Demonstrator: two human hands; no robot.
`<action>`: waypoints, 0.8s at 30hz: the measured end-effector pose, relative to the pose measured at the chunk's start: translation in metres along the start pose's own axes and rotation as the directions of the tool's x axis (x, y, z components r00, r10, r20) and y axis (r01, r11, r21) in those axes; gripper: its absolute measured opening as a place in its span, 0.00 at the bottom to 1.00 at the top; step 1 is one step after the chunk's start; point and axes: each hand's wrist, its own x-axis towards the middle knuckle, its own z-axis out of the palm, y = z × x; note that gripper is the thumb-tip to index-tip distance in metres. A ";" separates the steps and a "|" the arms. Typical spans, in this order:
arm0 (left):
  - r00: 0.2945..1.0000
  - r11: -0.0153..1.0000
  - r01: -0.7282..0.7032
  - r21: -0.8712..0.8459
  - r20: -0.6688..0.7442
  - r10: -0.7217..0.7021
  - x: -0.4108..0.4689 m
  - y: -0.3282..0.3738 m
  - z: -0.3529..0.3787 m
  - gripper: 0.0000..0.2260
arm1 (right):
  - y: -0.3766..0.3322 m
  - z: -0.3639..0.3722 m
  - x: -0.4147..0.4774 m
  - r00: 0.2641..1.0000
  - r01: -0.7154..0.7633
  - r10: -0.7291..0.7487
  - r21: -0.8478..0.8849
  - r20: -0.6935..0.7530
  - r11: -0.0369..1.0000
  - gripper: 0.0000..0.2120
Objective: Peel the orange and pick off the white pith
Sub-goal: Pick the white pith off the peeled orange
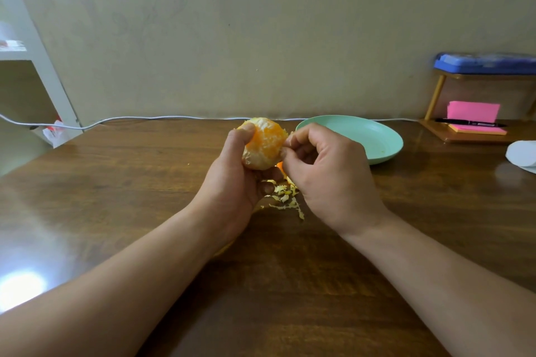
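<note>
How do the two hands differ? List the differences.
The left hand wraps round the orange, thumb on top; the right hand only pinches pith at its edge. The left hand bears the fruit's weight; the right hand does not. Both are above the scraps on the table.

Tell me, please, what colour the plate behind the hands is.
The plate is plain pale mint green, seen in the head view.

At frame centre, the left hand point(237, 174) holds the peeled round orange point(265, 143) above the brown wooden table point(116, 182). The right hand point(324, 171) pinches at the orange's right edge. Pale shredded pith scraps point(285, 197) lie on the table just below. The round mint-green plate point(377, 139) sits to the right, behind the right hand. At far right, a small wooden stand point(435, 95) holds pink sticky notes point(472, 111).
</note>
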 end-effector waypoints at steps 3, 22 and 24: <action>1.000 0.999 0.010 -0.042 0.000 -0.010 0.000 -0.002 0.002 0.19 | 0.001 0.004 0.001 0.998 0.054 -0.057 -0.092 -0.029 0.994 0.04; 0.990 0.929 0.142 -0.343 0.065 -0.127 0.002 0.008 -0.005 0.24 | 0.003 0.006 0.000 0.989 0.145 -0.146 -0.045 -0.020 0.988 0.03; 0.990 0.937 0.137 -0.320 0.069 -0.122 0.002 0.007 -0.005 0.23 | 0.002 0.006 0.000 0.991 0.132 -0.133 -0.045 -0.024 0.990 0.07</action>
